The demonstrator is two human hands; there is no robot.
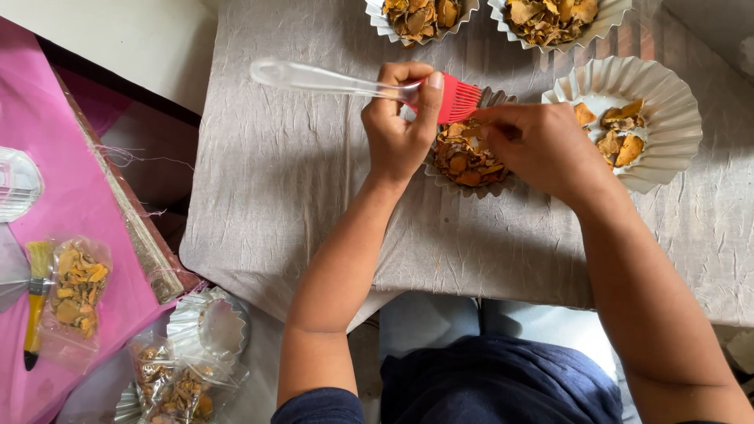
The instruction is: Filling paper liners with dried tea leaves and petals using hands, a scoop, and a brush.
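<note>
My left hand point(399, 126) grips a silicone brush point(345, 85) with a clear handle and red bristles, held level above a fluted foil cup point(503, 100). That cup holds orange-brown dried flakes point(463, 153). My right hand point(542, 145) rests over the right side of the same cup, its fingertips down among the flakes. Whether it pinches any flake is hidden.
A larger white fluted cup point(667, 102) with flakes sits to the right; two more filled cups point(420, 20) point(554, 20) stand at the far edge of the grey cloth point(275, 180). On the pink surface point(71, 196) lie a bagged portion point(77, 290) and a yellow brush point(35, 302). Empty foil cups point(206, 326) sit below.
</note>
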